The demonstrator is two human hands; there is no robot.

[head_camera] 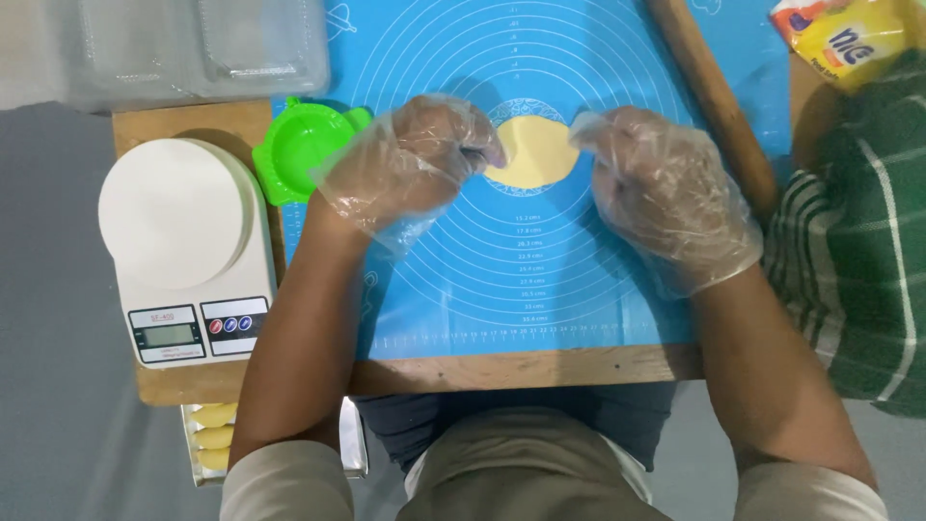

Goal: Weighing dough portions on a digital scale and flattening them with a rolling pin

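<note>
Left hand point(410, 159), gloved, fingers curled, tips pinching left edge of dough disc point(533, 151). Right hand point(666, 198), gloved, fingertips gripping right edge. Disc lies flat between both hands on blue mat point(540, 280), at ring centre. Near-round, no clear long axis, perhaps slightly wider side to side. Best: light even pulls, rotate often, avoid tearing. Green mould point(299, 150) just left of left hand.

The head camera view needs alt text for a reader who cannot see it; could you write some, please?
Two clear-gloved hands, left hand and right hand, pinch the edges of a flat yellow dough round on a blue baking mat. A green dumpling mould and white kitchen scale sit to the left, a wooden rolling pin to the right.
</note>
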